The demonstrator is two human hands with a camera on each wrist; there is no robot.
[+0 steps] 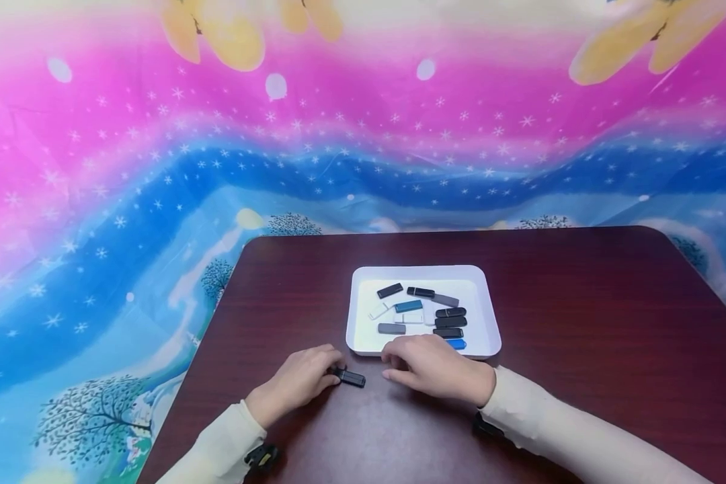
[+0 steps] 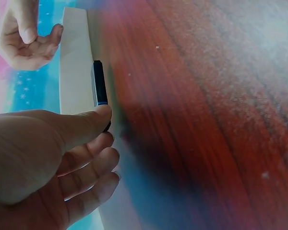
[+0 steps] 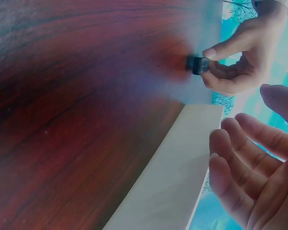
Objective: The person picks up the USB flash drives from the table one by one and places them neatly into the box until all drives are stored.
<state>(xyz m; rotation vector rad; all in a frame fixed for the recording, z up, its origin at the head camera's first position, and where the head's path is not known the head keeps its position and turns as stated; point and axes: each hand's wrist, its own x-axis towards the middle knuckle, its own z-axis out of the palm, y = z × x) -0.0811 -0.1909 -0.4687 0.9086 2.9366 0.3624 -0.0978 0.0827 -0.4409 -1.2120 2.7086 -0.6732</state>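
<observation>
Between thumb and fingertips, my left hand (image 1: 305, 378) pinches a black USB flash drive (image 1: 353, 378) just above the table, in front of the tray's left corner. The drive's dark body (image 2: 100, 84) sticks out past the thumb in the left wrist view. My right hand (image 1: 438, 366) hovers at the front edge of the white tray (image 1: 490, 323), holding nothing, its fingers loosely bent and the thumb apart from them. In the right wrist view those relaxed fingers (image 3: 249, 158) stand beside the tray's wall. Inside the tray lie several flash drives, among them a teal one (image 1: 408, 306) and a grey one (image 1: 392, 329).
More drives share the tray: black ones (image 1: 450, 322), white ones (image 1: 409, 318) and a blue one (image 1: 456, 343) partly behind my right hand. The dark red wooden table (image 1: 581, 323) extends to both sides. A patterned cloth (image 1: 363, 134) hangs behind it.
</observation>
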